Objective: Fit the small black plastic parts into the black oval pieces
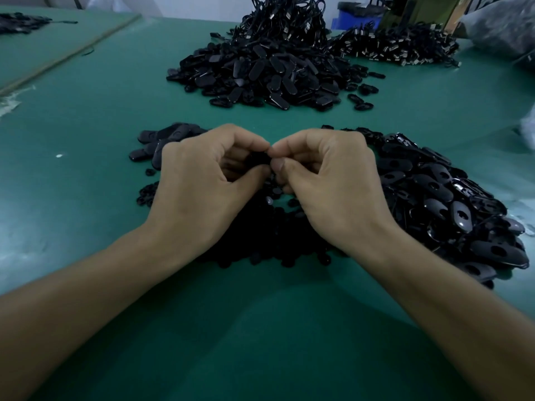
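My left hand (202, 180) and my right hand (327, 183) meet fingertip to fingertip over the green table. Between them they pinch a black oval piece (257, 159), mostly hidden by the curled fingers. Whether a small part sits in it cannot be seen. Under and between my wrists lies a heap of small black plastic parts (269, 227). A pile of black oval pieces with holes (443, 204) spreads to the right of my right hand. A few oval pieces (162, 137) lie behind my left hand.
A large mound of black oval pieces (260, 73) sits at the far middle of the green table (86, 111), with tangled black looped cords (289, 18) behind it and more at the far right (399, 47). A blue bin (350, 18) stands at the back.
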A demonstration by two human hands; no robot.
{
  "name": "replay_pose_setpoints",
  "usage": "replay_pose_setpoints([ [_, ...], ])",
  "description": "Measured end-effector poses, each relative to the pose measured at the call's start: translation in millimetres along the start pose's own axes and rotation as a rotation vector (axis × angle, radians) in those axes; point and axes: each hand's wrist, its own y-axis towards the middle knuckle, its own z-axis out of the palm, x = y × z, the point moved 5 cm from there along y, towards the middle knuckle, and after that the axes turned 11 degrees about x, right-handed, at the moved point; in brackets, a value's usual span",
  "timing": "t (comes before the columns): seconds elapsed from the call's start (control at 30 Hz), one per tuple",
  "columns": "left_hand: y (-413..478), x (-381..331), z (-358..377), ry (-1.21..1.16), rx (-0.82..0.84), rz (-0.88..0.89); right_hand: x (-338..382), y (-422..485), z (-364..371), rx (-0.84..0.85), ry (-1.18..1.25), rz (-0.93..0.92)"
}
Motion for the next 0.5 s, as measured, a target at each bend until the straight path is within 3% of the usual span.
replay_pose_setpoints([
  [0.4, 2.2, 8.8, -6.4, 0.001, -0.054, -0.088, 3.0, -1.7, 3.5, 0.059, -0.001, -0.027],
  [0.5, 3.2, 13.0, -5.4, -0.11, -0.037, -0.144, 4.5, -2.8, -1.3, 0.008, -0.048, -0.05],
])
